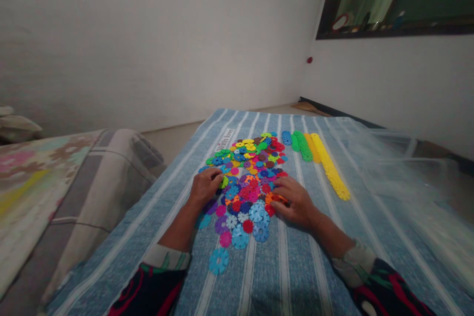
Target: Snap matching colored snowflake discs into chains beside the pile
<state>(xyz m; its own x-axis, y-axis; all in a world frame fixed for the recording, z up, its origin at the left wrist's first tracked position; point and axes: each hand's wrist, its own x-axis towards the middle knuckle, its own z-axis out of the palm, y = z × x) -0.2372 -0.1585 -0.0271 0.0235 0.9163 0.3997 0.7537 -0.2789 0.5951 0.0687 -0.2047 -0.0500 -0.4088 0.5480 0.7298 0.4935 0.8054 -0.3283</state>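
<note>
A heap of notched plastic discs (252,190) in many colours lies on a striped blue cloth (174,222). At the heap's left side is my left hand (206,186), its fingers bent together with a lime-green notched disc (223,182) at the tips. My right hand (296,202) rests at the right side, fingers apart, touching the pile around orange notched discs (273,198). Light blue discs (240,237) lie at the near end, and a single blue disc (218,260) sits apart from them, closest to me.
To the right of the heap run rows of overlapping discs: a long yellow row (331,167), an orange-yellow one, a green row (303,147) and a short blue row (286,138). Clear plastic containers (403,173) stand at the right. Fabric-covered furniture (111,173) is at left.
</note>
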